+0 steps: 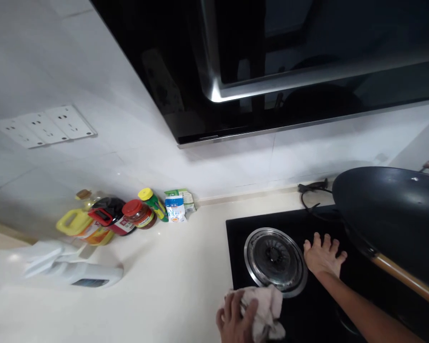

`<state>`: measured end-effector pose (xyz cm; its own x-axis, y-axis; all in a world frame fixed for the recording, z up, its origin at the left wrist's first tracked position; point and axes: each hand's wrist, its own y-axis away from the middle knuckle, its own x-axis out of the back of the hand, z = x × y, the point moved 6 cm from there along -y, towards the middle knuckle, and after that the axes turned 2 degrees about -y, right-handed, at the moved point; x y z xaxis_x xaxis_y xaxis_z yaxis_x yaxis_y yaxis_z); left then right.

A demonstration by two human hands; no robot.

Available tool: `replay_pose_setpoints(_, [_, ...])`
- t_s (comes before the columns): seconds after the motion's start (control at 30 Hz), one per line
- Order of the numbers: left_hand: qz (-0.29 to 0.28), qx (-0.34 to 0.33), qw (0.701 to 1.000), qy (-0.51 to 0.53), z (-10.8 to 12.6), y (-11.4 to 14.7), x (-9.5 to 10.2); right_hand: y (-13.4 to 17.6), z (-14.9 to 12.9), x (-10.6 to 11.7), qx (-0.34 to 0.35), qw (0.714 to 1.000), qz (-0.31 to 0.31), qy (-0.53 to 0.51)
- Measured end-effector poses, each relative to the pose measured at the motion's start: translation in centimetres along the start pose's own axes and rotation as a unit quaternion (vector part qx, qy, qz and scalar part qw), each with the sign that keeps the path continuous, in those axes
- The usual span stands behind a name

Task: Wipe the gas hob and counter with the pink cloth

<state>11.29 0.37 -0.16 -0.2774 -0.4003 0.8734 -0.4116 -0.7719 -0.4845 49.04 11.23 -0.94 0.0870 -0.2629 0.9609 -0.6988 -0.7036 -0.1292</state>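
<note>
My left hand (pixel 234 319) presses a crumpled pale cloth (pixel 266 305) at the left edge of the black cooktop (pixel 238 240), its fingers curled on the cloth. Just beyond the cloth lies a round burner (pixel 273 255) with a shiny metal ring, and the cloth reaches its near rim. My right hand (pixel 323 256) rests on the black surface to the right of the burner, fingers spread and nothing in it. Close to its right stands a large dark wok (pixel 393 209) with a wooden handle (pixel 407 278).
A black range hood (pixel 271 109) overhangs the cooktop. Behind the wok runs a black cord (pixel 309 190). Along the wall stand a red-lidded jar (pixel 139 214), a green bottle (pixel 153 205), packets (pixel 175 208) and oil jugs (pixel 82 226). A white spray bottle (pixel 89 275) lies on the counter.
</note>
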Motion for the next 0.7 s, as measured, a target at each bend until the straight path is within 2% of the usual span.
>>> replay_pose_setpoints(0.07, [0.038, 0.06, 0.997, -0.006, -1.4, -3.2, 0.8, -0.1, 0.0, -0.1, -0.001, 1.0, -0.004, 0.003])
replay_pose_setpoints(0.13, [0.015, 0.084, 0.996, -0.002, -2.8, -6.9, 1.2, -0.1, 0.0, -0.1, -0.003, 1.0, -0.004, 0.008])
replay_pose_setpoints(0.23, [-0.078, 0.036, 0.996, 0.02, -4.0, -12.0, 0.9, -0.1, -0.1, 0.1, -0.001, 1.0, 0.001, 0.014])
replay_pose_setpoints(0.37, [-0.102, 0.02, 0.994, 0.025, -5.6, -16.5, 0.6, 0.0, -0.3, 0.3, 0.005, 1.0, 0.003, 0.018])
replay_pose_setpoints(0.5, [-0.117, 0.04, 0.992, 0.011, -6.4, -17.9, 0.0, 0.1, -0.3, 0.4, -0.002, 1.0, 0.002, 0.01])
replay_pose_setpoints(0.7, [-0.145, 0.073, 0.986, -0.021, -6.2, -16.3, 0.5, 0.0, -0.2, 0.5, 0.0, 1.0, -0.009, -0.008])
